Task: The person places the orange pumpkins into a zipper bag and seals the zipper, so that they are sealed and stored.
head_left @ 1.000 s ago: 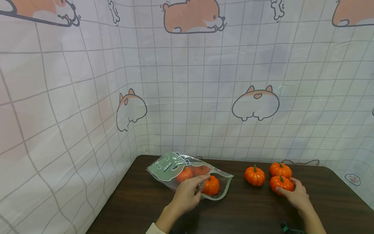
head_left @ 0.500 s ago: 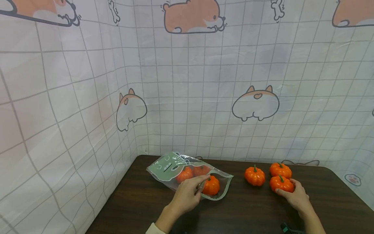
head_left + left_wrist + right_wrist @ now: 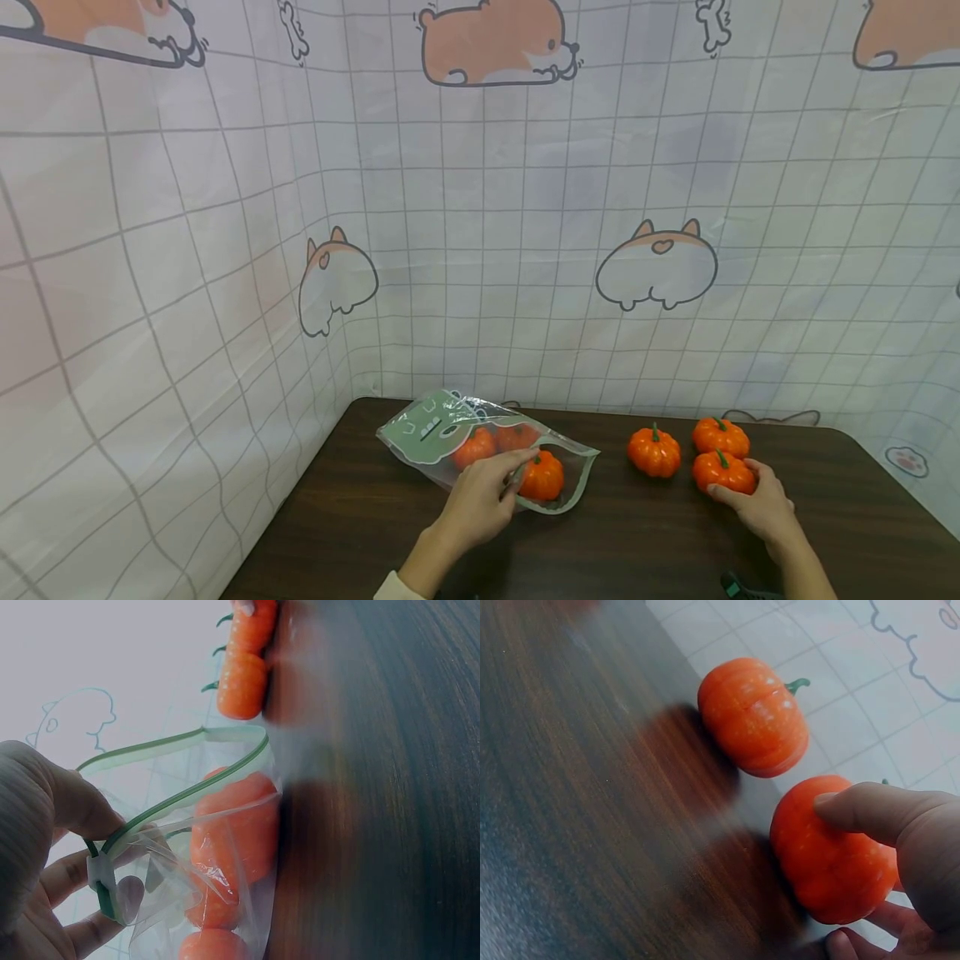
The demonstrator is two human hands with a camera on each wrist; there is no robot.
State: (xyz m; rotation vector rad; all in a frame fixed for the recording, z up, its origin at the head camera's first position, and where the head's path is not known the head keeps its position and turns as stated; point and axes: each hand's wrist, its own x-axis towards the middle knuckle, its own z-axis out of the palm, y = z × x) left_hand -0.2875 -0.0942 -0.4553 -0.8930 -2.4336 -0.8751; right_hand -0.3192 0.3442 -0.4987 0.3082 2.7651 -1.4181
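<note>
My left hand [image 3: 480,500] pinches the green-edged mouth of a clear zip bag [image 3: 187,796] between thumb and fingers, near its white slider [image 3: 100,871]. The bag lies on its side with its mouth gaping toward the right, and several small orange pumpkins are inside, one of them [image 3: 542,477] just within the opening. At the right, my right hand [image 3: 765,500] grips a small pumpkin [image 3: 829,859] with green stem, thumb on its near side and fingers round the other. Behind it sits another pumpkin [image 3: 720,437], and to its left a third one [image 3: 654,452].
The dark wooden table [image 3: 615,542] meets a white grid-patterned cloth [image 3: 487,250] with cartoon dogs at the back and sides. A dark strap-like item with a green part [image 3: 731,584] shows by the right wrist at the bottom edge.
</note>
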